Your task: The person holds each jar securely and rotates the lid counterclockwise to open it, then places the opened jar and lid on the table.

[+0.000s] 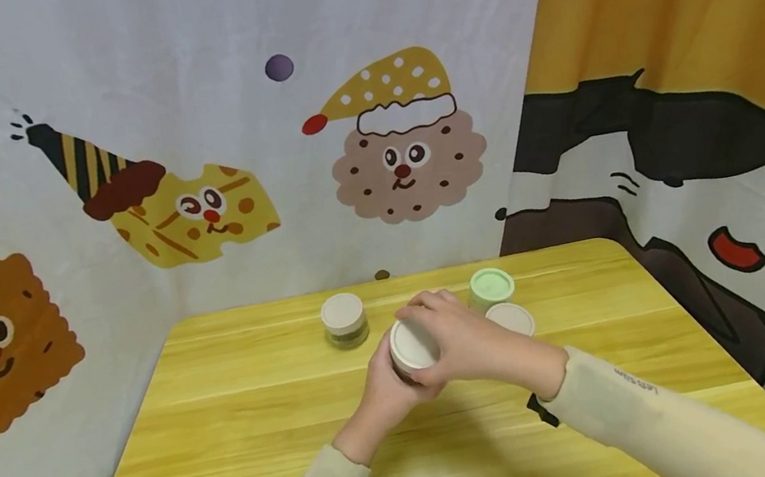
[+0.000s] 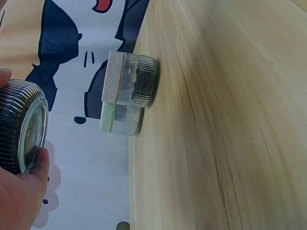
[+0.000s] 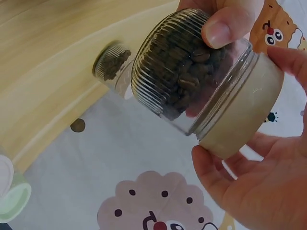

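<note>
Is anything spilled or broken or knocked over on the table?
Nothing stands out. Both hands hold one jar of dark beans, lid on. The other three jars stand upright with lids on. No spill.

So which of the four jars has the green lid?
The far-right jar, behind a white-lidded one; the others, including the held jar, have pale lids.

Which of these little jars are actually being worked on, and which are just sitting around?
In hand:
held jar, its cream lid
left hand, right hand

Lying about:
beige-lidded jar
green-lidded jar
white-lidded jar
table
</note>
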`<action>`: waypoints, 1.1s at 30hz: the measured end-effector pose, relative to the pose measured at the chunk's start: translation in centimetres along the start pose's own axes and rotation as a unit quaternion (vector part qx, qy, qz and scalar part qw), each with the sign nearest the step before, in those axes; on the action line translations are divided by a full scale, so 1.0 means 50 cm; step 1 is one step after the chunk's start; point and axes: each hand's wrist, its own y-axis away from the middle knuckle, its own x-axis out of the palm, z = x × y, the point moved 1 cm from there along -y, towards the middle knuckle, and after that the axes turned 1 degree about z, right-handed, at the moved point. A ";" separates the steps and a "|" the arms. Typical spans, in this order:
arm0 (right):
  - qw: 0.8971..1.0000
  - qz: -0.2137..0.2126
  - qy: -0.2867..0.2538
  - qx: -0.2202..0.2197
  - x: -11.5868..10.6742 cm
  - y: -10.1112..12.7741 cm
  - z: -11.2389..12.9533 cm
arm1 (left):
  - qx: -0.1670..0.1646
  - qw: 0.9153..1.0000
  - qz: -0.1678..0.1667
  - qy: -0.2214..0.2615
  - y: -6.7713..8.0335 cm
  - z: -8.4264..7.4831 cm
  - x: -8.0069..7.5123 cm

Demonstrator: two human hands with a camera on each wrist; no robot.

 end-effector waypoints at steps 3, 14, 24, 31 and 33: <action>0.999 0.023 -0.003 -0.028 -0.003 -0.003 -0.002 | 0.005 1.000 0.002 -0.006 0.001 0.001 -0.002; 0.984 0.119 -0.030 -0.129 -0.025 -0.015 -0.014 | 0.012 1.000 0.021 0.005 0.006 -0.002 -0.002; 0.983 0.120 -0.037 -0.135 -0.030 -0.013 -0.016 | 0.008 1.000 0.029 0.007 0.015 -0.048 -0.003; 0.986 0.086 -0.056 -0.129 -0.047 -0.003 -0.026 | 0.003 1.000 0.017 0.006 0.013 -0.047 -0.005; 0.989 0.070 -0.055 -0.118 -0.055 0.002 -0.031 | 0.007 1.000 0.011 0.003 0.010 -0.027 -0.004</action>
